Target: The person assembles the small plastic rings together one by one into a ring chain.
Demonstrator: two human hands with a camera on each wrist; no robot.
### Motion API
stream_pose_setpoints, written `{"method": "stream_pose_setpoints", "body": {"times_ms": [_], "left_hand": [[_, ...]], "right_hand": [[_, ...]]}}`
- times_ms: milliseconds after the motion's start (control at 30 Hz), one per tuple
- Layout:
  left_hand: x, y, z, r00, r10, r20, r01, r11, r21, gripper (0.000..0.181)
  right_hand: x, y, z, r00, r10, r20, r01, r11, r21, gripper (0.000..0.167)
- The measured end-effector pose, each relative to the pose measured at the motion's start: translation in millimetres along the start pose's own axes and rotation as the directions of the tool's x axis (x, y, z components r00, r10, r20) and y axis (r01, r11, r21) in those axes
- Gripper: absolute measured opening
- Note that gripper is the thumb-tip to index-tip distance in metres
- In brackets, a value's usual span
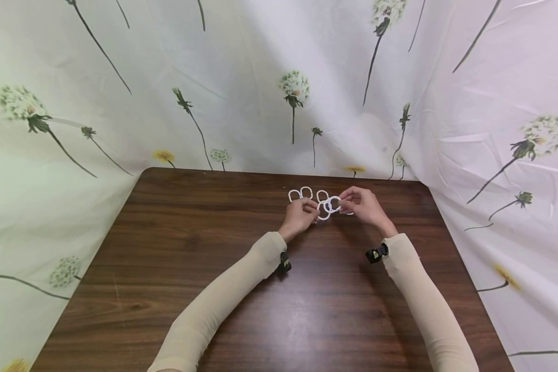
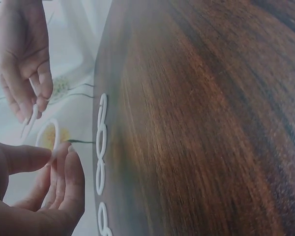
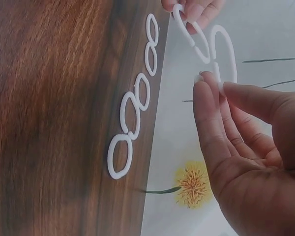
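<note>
Between thumb and fingers, the left hand (image 1: 301,216) pinches a white ring (image 3: 191,32), held above the table. The right hand (image 1: 366,207) pinches another white ring (image 3: 229,51) by its edge; a small gap shows in that ring's side. In the right wrist view the two held rings are close together but apart; in the head view they overlap. Behind the hands, several white rings (image 3: 120,156) lie on the table in a row, some touching or overlapping. The left wrist view shows the left hand (image 2: 44,191) nearest, with the right hand (image 2: 27,64) opposite.
The dark wooden table (image 1: 176,248) ends just behind the row of rings. A white cloth (image 1: 242,77) printed with dandelions hangs behind and at both sides. Each wrist wears a small black device, the left one (image 1: 284,263) and the right one (image 1: 376,253).
</note>
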State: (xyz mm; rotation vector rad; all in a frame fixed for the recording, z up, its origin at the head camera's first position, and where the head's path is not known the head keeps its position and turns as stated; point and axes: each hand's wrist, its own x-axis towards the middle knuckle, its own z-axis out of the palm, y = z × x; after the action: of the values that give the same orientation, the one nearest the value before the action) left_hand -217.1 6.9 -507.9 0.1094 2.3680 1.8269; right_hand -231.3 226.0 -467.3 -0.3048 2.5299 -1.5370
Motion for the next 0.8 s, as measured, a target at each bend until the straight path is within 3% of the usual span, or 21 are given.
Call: {"method": "stream_pose_setpoints", "body": {"times_ms": [400,800], "left_hand": [[-6.1,3.9,-2.4,1.000,0.015,0.005,-0.015,0.999,-0.048,0.015],[-12.8,1.7,-6.7,0.999,0.005,0.049,-0.001,0.995,-0.098,0.016]], "right_hand": [[-3.2,2,9,1.000,0.009,0.016,-0.011,0.993,0.121,0.020],[-9.1,2,21,1.000,0.011,0.027,-0.016,0.976,0.217,0.023]]}}
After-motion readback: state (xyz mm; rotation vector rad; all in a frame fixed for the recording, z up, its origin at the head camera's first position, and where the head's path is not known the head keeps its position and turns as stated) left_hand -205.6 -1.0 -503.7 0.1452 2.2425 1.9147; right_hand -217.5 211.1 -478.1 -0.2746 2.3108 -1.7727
